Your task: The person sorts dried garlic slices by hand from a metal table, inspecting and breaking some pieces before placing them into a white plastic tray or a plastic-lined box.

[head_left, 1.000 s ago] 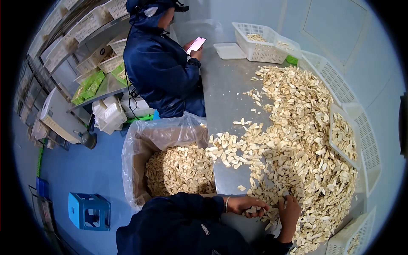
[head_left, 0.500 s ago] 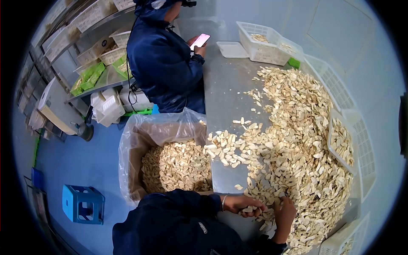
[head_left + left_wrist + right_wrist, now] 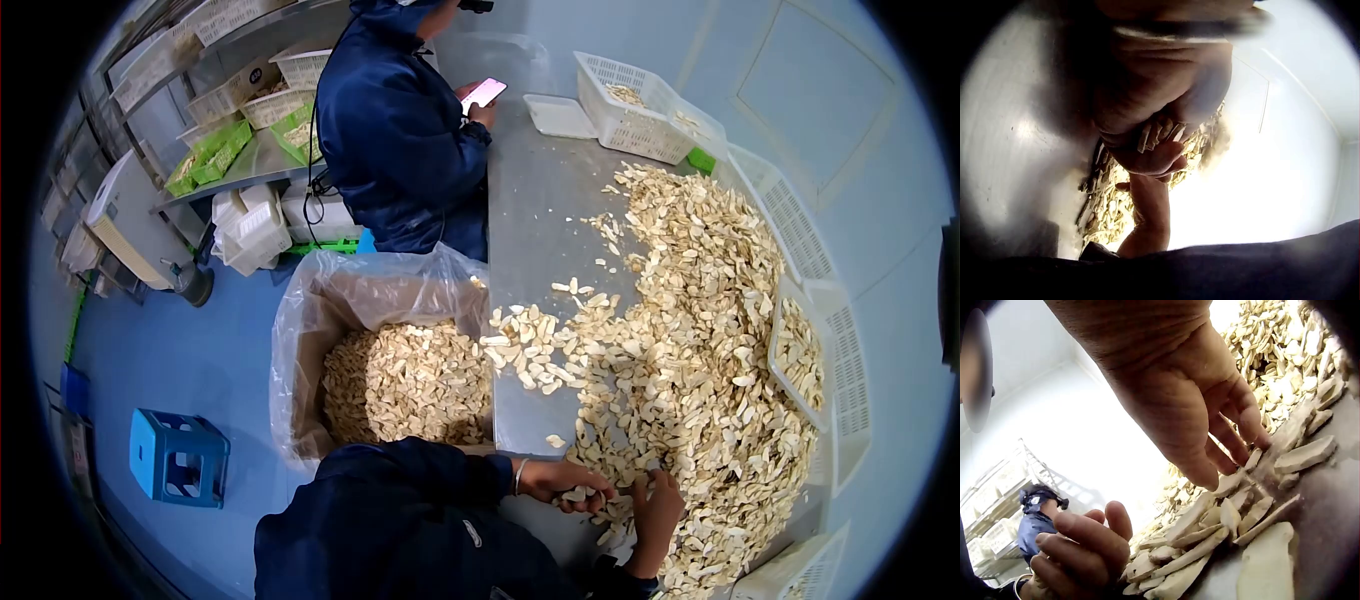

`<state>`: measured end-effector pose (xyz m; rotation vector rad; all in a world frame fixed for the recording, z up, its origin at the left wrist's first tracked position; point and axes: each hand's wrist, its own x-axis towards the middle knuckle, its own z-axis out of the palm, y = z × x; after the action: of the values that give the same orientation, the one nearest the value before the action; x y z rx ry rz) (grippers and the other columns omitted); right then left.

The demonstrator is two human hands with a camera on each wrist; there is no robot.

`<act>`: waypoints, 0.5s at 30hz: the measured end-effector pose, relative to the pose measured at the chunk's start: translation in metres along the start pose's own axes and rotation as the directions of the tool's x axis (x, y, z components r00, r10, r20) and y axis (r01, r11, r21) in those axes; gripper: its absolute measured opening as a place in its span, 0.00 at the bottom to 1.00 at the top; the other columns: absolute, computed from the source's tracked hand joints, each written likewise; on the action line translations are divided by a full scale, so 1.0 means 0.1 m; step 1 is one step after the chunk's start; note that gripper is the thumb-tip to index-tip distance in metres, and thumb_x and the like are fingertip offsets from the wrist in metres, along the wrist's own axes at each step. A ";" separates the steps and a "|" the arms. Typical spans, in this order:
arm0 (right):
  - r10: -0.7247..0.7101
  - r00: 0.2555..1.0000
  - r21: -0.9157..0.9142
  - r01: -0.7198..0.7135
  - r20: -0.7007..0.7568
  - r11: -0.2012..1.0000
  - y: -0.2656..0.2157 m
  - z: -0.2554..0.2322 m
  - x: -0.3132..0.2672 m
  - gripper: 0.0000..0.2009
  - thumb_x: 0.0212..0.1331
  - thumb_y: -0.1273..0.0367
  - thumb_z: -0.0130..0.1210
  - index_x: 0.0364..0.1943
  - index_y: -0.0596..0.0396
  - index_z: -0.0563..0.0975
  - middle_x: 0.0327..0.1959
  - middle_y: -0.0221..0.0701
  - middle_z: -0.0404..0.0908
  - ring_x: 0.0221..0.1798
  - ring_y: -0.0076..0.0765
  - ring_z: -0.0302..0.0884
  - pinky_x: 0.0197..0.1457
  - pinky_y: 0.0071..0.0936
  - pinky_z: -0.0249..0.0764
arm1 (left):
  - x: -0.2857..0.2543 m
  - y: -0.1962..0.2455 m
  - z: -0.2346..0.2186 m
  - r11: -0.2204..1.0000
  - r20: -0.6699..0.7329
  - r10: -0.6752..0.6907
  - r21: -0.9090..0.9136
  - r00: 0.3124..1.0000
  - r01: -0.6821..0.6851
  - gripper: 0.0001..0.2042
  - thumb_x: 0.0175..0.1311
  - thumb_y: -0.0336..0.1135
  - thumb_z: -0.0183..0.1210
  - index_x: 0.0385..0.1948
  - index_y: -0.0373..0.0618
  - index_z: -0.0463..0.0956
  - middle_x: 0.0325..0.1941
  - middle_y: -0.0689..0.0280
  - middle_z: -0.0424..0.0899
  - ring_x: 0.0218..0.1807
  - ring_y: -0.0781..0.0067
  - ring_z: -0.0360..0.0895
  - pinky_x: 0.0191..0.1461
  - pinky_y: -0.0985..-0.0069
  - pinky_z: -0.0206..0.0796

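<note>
Pale dried slices [image 3: 715,350] lie in a large heap on the metal table. My left hand [image 3: 560,482], with a band at its wrist, curls round several slices; in the left wrist view these slices [image 3: 1159,132] show between palm and fingers of the left hand [image 3: 1154,106]. Just right of it is my right hand [image 3: 657,510], at the heap's near edge. In the right wrist view the right hand [image 3: 1191,406] reaches down with spread, slightly bent fingers, tips at loose slices [image 3: 1229,515]. The left hand [image 3: 1085,550] has bent fingers there, its palm contents hidden.
A plastic-lined box [image 3: 300,350] of slices stands against the table's left edge. Beyond it a person [image 3: 400,140] holds a phone [image 3: 484,93]. White baskets [image 3: 640,125] line the table's far and right sides. A blue stool [image 3: 180,455] stands on the floor.
The head view has shifted, so the box and stool appear farther left. The right hand has come slightly closer to the left hand, which keeps its grip on slices.
</note>
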<state>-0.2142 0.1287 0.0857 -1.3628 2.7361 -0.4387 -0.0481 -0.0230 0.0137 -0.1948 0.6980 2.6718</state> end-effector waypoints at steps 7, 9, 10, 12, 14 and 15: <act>-0.026 1.000 0.018 0.026 -0.002 1.000 -0.03 -0.03 -0.01 0.12 0.58 0.65 0.63 0.43 0.56 0.81 0.45 0.46 0.83 0.43 0.58 0.83 0.46 0.46 0.78 | -0.01 0.03 0.02 1.000 -0.014 -0.015 0.008 1.000 0.015 0.19 0.79 0.46 0.47 0.59 0.41 0.70 0.36 0.68 0.76 0.28 0.82 0.67 0.23 0.83 0.56; -0.030 0.999 0.010 0.031 -0.016 0.999 -0.02 -0.02 -0.01 0.12 0.58 0.65 0.63 0.43 0.56 0.81 0.44 0.46 0.83 0.43 0.58 0.83 0.46 0.46 0.78 | 0.00 0.02 0.01 1.000 -0.012 -0.011 0.019 1.000 0.011 0.19 0.79 0.46 0.47 0.59 0.41 0.70 0.35 0.68 0.76 0.28 0.82 0.67 0.23 0.83 0.56; -0.033 0.999 0.012 0.033 -0.020 0.999 -0.02 -0.01 -0.01 0.12 0.58 0.65 0.63 0.43 0.56 0.81 0.44 0.46 0.83 0.43 0.58 0.83 0.46 0.46 0.78 | 0.01 0.02 0.01 1.000 -0.013 -0.008 0.027 1.000 0.008 0.19 0.79 0.46 0.46 0.59 0.41 0.69 0.35 0.68 0.76 0.27 0.83 0.67 0.23 0.83 0.56; -0.038 0.999 0.017 0.039 -0.028 0.999 -0.01 0.00 -0.01 0.12 0.57 0.65 0.63 0.43 0.56 0.81 0.44 0.45 0.83 0.43 0.58 0.82 0.46 0.47 0.78 | 0.02 0.00 0.00 0.999 -0.008 -0.002 0.037 1.000 0.002 0.19 0.79 0.46 0.46 0.59 0.41 0.69 0.35 0.69 0.76 0.27 0.83 0.67 0.23 0.83 0.56; -0.049 0.998 0.019 0.050 -0.025 0.999 0.00 0.00 -0.01 0.12 0.57 0.66 0.63 0.42 0.56 0.81 0.44 0.45 0.83 0.42 0.58 0.82 0.45 0.47 0.78 | 0.04 -0.02 -0.03 0.999 0.002 0.004 0.041 1.000 -0.004 0.20 0.80 0.46 0.45 0.60 0.41 0.69 0.35 0.69 0.77 0.27 0.83 0.67 0.22 0.83 0.57; -0.055 0.998 0.021 0.055 -0.024 0.998 0.00 0.00 -0.01 0.12 0.57 0.66 0.63 0.42 0.55 0.81 0.44 0.45 0.83 0.42 0.58 0.82 0.45 0.47 0.77 | 0.03 -0.02 -0.03 0.999 -0.001 0.002 0.042 1.000 -0.002 0.20 0.80 0.46 0.45 0.60 0.41 0.69 0.35 0.69 0.77 0.27 0.83 0.67 0.22 0.83 0.57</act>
<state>-0.2136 0.1299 0.0853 -1.4398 2.7093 -0.4885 -0.0506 -0.0218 0.0098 -0.1842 0.7536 2.6564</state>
